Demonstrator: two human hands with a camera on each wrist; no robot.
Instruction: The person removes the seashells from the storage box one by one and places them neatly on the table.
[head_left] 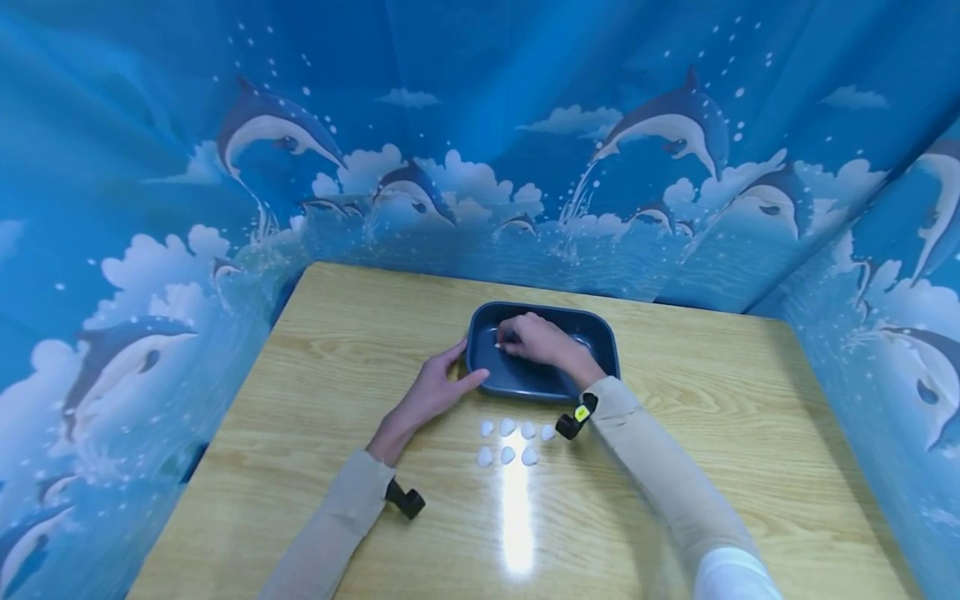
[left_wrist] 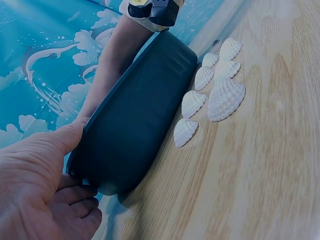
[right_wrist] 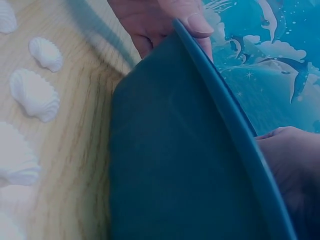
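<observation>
A dark blue rectangular basin (head_left: pixel 551 393) stands on the wooden table. At its left end my left hand (head_left: pixel 441 385) grips the wall, the thumb (right_wrist: pixel 197 24) over the rim and the fingers (left_wrist: pixel 80 202) against the outside. My right hand (head_left: pixel 542 340) reaches down inside the basin. Its fingertips pinch a small white thing, seemingly a shell (head_left: pixel 498 345), mostly covered by the fingers. In the right wrist view the basin wall (right_wrist: pixel 170 150) hides those fingertips. White ribbed seashells (left_wrist: pixel 226 100) lie in two rows just in front of the basin.
The wooden table (head_left: pixel 360 333) extends to both sides of the basin, with a bright light reflection in front of the shells. A blue dolphin-print curtain (head_left: pixel 465 100) hangs behind the table and along its sides.
</observation>
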